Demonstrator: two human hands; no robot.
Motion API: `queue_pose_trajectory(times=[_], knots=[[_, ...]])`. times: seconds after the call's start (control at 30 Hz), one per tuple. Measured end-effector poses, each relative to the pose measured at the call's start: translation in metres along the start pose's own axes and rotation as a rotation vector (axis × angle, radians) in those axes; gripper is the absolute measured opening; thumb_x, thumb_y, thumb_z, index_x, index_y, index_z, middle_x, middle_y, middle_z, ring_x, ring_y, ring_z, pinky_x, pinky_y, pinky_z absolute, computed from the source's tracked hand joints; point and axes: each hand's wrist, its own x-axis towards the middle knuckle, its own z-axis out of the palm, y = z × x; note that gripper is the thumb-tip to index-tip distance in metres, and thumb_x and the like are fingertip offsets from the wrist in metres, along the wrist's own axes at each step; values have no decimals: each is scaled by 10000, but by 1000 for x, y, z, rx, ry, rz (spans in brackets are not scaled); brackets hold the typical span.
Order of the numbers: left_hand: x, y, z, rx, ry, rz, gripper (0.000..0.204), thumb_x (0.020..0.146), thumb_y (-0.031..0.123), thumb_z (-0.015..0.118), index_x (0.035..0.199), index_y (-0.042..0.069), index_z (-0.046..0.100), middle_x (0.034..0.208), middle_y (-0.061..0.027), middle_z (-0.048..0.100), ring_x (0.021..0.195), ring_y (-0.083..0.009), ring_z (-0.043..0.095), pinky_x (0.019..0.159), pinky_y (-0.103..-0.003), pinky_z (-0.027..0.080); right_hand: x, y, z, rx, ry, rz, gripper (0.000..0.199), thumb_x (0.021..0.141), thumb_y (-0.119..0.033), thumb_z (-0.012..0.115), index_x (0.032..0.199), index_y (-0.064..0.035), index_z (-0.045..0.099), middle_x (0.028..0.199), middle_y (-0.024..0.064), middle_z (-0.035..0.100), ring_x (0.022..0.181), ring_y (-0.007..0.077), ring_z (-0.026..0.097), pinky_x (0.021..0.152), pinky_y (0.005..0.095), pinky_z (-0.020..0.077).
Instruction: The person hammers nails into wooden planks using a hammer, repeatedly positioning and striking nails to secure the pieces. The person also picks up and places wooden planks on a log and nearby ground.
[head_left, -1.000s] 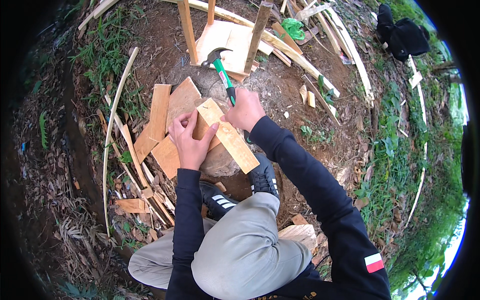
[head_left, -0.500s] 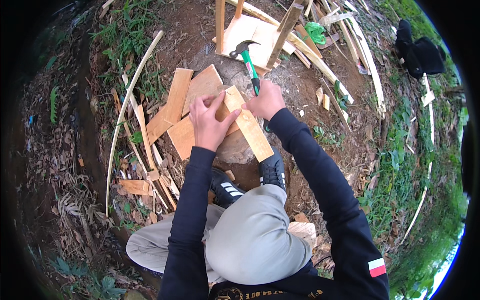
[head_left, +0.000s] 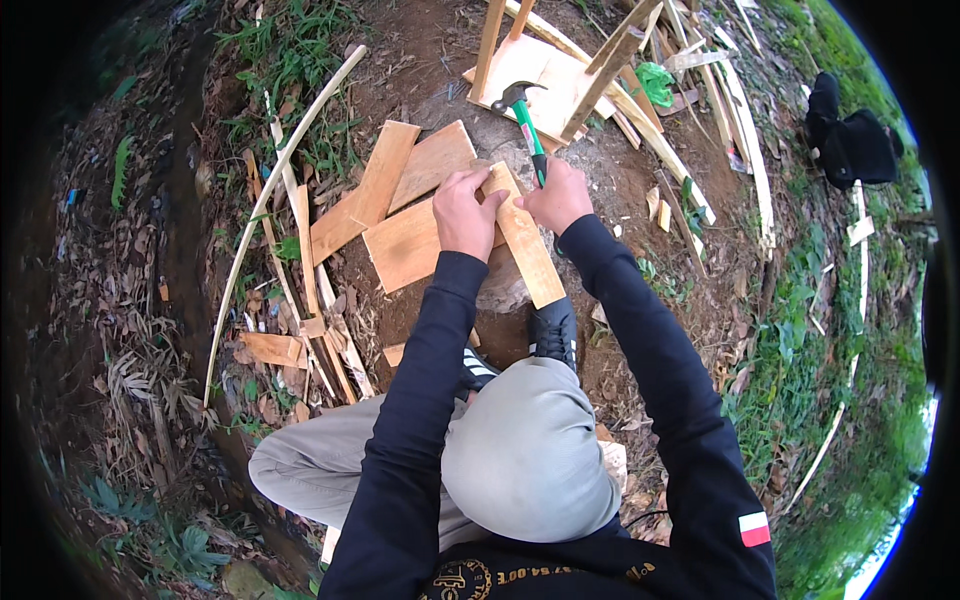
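Note:
A narrow pale wooden board (head_left: 532,250) slants before me, its near end above my right shoe. My left hand (head_left: 465,215) is closed at the far left edge of this board, with the fingertips partly hidden. My right hand (head_left: 560,198) grips a claw hammer (head_left: 528,125) by its green and black handle, and its thumb touches the board's right edge. The hammer head points away from me. Under the narrow board lies a wider flat board (head_left: 408,245), partly covered by my left hand. A stump (head_left: 503,288) shows beneath them.
More flat boards (head_left: 385,170) overlap on the left. An upturned wooden piece with legs (head_left: 535,68) stands beyond the hammer. Long thin strips (head_left: 275,180) lie at the left, and scrap wood with a green plastic bag (head_left: 655,85) at the far right. A black item (head_left: 855,140) rests in the grass.
My left hand's fingers have drawn in closer around the board's far end. The whole view has shifted slightly, while my right hand keeps the hammer in the same grip.

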Motion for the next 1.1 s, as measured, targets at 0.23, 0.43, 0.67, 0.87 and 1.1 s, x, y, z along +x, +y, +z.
queue_pose_trajectory(times=[0.23, 0.43, 0.67, 0.87, 1.1], knots=[[-5, -12, 15, -37, 171, 26, 152, 819, 107, 798, 941, 15, 794, 905, -117, 716, 804, -258, 672, 770, -365, 538, 0, -1, 3, -21, 18, -58, 408, 665, -192, 919, 866, -17, 611, 852, 219, 703, 877, 424, 703, 813, 471, 564], [-2, -3, 14, 18, 153, -18, 125, 831, 157, 788, 883, 43, 796, 877, -96, 697, 871, -296, 627, 824, -396, 503, 0, 1, 3, -48, 43, -74, 429, 681, -246, 920, 858, -10, 609, 824, 210, 698, 843, 407, 704, 792, 473, 553], [-6, -3, 13, 131, 163, 8, 140, 862, 222, 767, 844, 85, 785, 873, -56, 678, 911, -283, 593, 819, -425, 469, -45, 7, -45, 31, 128, -349, 365, 989, -307, 661, 856, 13, 546, 684, 227, 614, 670, 446, 632, 603, 492, 471], [-6, -5, 16, 178, 156, 26, 114, 864, 236, 769, 814, 133, 775, 885, -4, 672, 920, -249, 575, 796, -409, 419, -78, 11, -83, -207, 20, -455, 331, 1038, -266, 588, 863, 4, 510, 657, 242, 583, 624, 452, 597, 562, 522, 433], [-6, -4, 16, 194, 156, -4, 104, 869, 235, 763, 835, 139, 786, 880, 15, 668, 929, -232, 567, 786, -404, 402, -76, 8, -90, -415, -72, -510, 304, 1056, -289, 545, 936, -15, 489, 635, 231, 584, 614, 436, 608, 551, 523, 458]])
